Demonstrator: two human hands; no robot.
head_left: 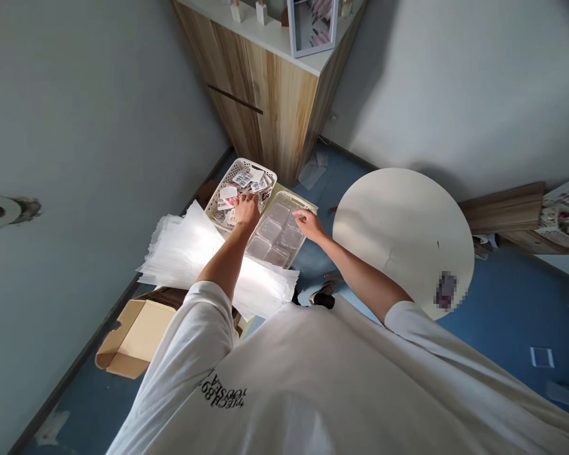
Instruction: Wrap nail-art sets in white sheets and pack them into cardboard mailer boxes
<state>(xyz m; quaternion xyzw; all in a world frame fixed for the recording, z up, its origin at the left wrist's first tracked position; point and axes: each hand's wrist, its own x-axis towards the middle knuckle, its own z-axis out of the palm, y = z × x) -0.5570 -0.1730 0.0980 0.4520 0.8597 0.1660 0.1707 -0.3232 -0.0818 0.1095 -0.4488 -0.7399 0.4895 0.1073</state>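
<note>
My left hand (pixel 247 210) reaches down into a white perforated basket (pixel 211 205) full of small printed packets (pixel 243 179). Its fingers are bent and somewhat apart, touching the packets; their tips are partly hidden. Beside that basket stands a second light-coloured basket (pixel 308 205) holding clear plastic boxes (pixel 275 215) in rows. Over its right edge hovers my right hand (pixel 308 224), index finger stretched towards the boxes and the other fingers loosely curled. Nothing shows in it. A fanned stack of translucent white sheets or bags (pixel 183 246) lies nearest my body, beneath my left forearm.
An open cardboard box (pixel 140 335) sits low at the left. A round white table (pixel 403 227) stands on the right, with a pixelated object (pixel 446 291) on it. Ahead is a wood-grain cabinet (pixel 265 82) with a framed picture (pixel 313 28) on top.
</note>
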